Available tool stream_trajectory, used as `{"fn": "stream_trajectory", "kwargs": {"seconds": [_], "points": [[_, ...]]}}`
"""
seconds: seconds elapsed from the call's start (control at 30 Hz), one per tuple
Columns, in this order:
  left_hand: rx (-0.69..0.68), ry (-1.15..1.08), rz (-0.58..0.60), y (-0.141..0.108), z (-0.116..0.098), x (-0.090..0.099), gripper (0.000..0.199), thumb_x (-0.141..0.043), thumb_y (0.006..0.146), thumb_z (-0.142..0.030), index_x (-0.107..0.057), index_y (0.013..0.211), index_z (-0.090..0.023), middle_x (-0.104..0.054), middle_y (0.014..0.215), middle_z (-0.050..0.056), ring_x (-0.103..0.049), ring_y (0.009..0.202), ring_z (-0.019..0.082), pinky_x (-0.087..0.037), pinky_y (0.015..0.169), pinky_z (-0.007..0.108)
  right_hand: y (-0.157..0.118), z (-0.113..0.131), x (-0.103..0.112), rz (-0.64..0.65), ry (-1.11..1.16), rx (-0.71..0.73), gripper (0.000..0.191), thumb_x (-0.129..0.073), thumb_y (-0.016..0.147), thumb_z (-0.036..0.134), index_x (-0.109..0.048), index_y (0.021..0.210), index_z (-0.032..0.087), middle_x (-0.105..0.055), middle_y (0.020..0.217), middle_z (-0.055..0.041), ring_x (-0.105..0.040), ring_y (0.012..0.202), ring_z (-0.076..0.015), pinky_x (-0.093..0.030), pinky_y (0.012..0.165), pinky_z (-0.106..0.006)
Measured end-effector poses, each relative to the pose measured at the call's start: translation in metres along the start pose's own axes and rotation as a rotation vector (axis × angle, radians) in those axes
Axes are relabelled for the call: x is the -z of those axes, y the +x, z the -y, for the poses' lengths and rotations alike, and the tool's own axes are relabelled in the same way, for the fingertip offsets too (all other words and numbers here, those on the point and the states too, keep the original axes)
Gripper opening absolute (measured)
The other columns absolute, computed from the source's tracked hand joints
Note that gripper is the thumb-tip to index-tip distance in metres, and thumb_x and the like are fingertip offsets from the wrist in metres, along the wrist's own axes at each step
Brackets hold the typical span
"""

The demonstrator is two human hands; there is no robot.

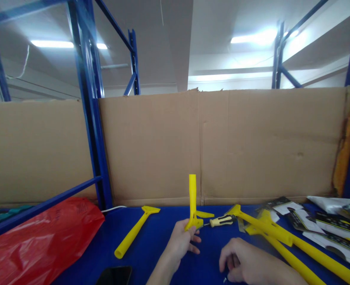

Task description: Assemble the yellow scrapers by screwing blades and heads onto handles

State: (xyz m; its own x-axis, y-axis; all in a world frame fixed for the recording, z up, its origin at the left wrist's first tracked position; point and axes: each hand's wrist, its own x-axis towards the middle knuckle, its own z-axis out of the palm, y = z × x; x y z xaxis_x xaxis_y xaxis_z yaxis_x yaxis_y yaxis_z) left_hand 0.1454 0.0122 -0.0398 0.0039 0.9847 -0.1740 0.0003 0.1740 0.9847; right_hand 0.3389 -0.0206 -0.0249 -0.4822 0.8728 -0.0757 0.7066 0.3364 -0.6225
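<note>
A brown cardboard wall (270, 142) spans the back, with a blue metal frame (96, 118) standing in front of it on the left. Below lies the blue worktop (152, 231). At far left, a shiny red bag (52, 237) spreads behind a bar of the frame. On the right, 3 yellow tools (320, 253), each with a tubular handle and a flared head, lie crossed over each other. Flat black-and-white packages (338, 233) overlap beside them.

The right hand (243, 261) is low over the worktop, its fingers curled inward; whether they grip anything, I cannot tell. The left hand (180, 239), near the middle, grasps 1 yellow scraper (192, 198) by its flared head between thumb and fingers, the handle pointing straight up. Another, the loose yellow scraper (134, 232), lies well to the left, head away from the person.

A dark phone (115, 276) shows at the bottom edge, partly cut off. A cream-and-black screwdriver (224, 220) lies just right of the held head, its shaft pointing left. Smallest is a shiny bit (225, 280) just beside the right hand's fingertips.
</note>
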Motion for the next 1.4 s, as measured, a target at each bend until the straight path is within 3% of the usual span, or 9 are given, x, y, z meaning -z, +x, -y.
{"fn": "stream_trajectory", "kwargs": {"seconds": [0.3,0.47,0.77,1.1,1.4], "points": [[0.037,-0.067,0.133,-0.003,0.001,0.000,0.041,-0.070,0.068,-0.033,-0.056,0.099,-0.011,-0.059,0.085,0.007,-0.058,0.064,0.013,-0.045,0.046,0.022,0.002,0.001,-0.005,0.004,-0.017,0.044,0.022,-0.063,0.064,0.009,-0.078,0.070,0.023,-0.065,0.056,0.0030,-0.055,0.055,-0.0112,-0.036,0.049,-0.017],[0.021,-0.055,0.237,0.003,0.010,0.004,0.044,-0.072,0.063,-0.038,-0.059,0.096,-0.012,-0.062,0.084,0.007,-0.059,0.064,0.013,-0.045,0.046,0.022,0.006,0.004,-0.007,-0.202,-0.118,0.067,0.016,-0.062,0.070,0.012,-0.074,0.071,0.022,-0.072,0.074,-0.0014,-0.063,0.073,-0.0166,-0.044,0.064,-0.021],[-0.023,-0.042,0.439,-0.007,0.008,-0.002,0.040,-0.068,0.067,-0.038,-0.065,0.098,-0.013,-0.062,0.082,0.007,-0.058,0.060,0.011,-0.045,0.046,0.020,0.021,-0.002,-0.005,-0.450,-0.146,0.192,0.023,-0.049,0.085,0.017,-0.068,0.073,0.021,-0.071,0.078,-0.0026,-0.064,0.077,-0.0186,-0.045,0.070,-0.027],[-0.030,-0.037,0.472,-0.012,0.003,-0.008,0.040,-0.068,0.067,-0.038,-0.066,0.097,-0.013,-0.063,0.082,0.008,-0.059,0.061,0.012,-0.046,0.044,0.019,0.021,-0.002,-0.006,-0.461,-0.141,0.155,0.024,-0.049,0.083,0.018,-0.067,0.070,0.021,-0.071,0.076,-0.0021,-0.064,0.075,-0.0189,-0.044,0.068,-0.027],[-0.067,-0.022,0.480,-0.016,-0.002,-0.006,0.041,-0.068,0.067,-0.038,-0.065,0.098,-0.012,-0.060,0.084,0.007,-0.058,0.060,0.011,-0.046,0.044,0.019,0.027,-0.006,-0.012,-0.508,-0.063,0.011,0.017,-0.051,0.081,0.021,-0.061,0.067,0.020,-0.066,0.066,-0.0008,-0.063,0.066,-0.0184,-0.043,0.062,-0.027]]}}
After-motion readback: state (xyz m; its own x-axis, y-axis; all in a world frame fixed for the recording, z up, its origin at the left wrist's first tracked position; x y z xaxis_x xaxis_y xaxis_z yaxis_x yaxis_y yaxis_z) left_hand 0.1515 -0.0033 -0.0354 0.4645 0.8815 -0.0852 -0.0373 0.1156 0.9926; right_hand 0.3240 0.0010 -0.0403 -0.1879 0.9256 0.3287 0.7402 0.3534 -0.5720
